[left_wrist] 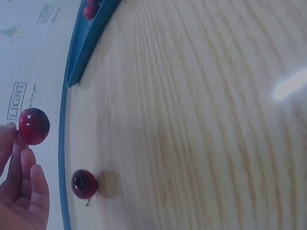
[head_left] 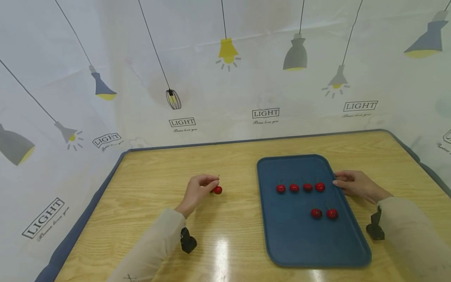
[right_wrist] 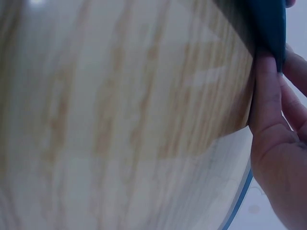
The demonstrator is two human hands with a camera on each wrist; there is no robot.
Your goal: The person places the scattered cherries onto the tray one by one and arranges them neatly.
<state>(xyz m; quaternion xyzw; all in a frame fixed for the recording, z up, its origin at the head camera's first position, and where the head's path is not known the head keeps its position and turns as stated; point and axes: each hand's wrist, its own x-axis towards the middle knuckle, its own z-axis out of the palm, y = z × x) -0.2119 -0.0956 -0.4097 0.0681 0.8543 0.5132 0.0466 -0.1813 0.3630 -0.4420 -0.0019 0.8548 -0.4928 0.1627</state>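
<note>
My left hand (head_left: 198, 192) pinches a cherry (left_wrist: 34, 126) by its stem, thumb against fingertips, left of the tray. The fruit hangs just past the fingertips, dark red and glossy. Below it in the left wrist view, a second cherry (left_wrist: 84, 184) with a short stem sits on the wooden table; the head view mostly hides this one. My right hand (head_left: 359, 185) grips the right rim of a blue tray (head_left: 310, 246). In the right wrist view the thumb (right_wrist: 267, 91) lies along the near side of that edge. On the tray, several cherries (head_left: 294, 188) form an upper row.
Lower on the tray, two more cherries (head_left: 332, 214) stand side by side toward the right. The wood-grain table (head_left: 158, 164) ends at a blue border, with a lamp-printed cloth (head_left: 225, 90) rising behind it. A black wrist camera (head_left: 188, 240) hangs below the left sleeve.
</note>
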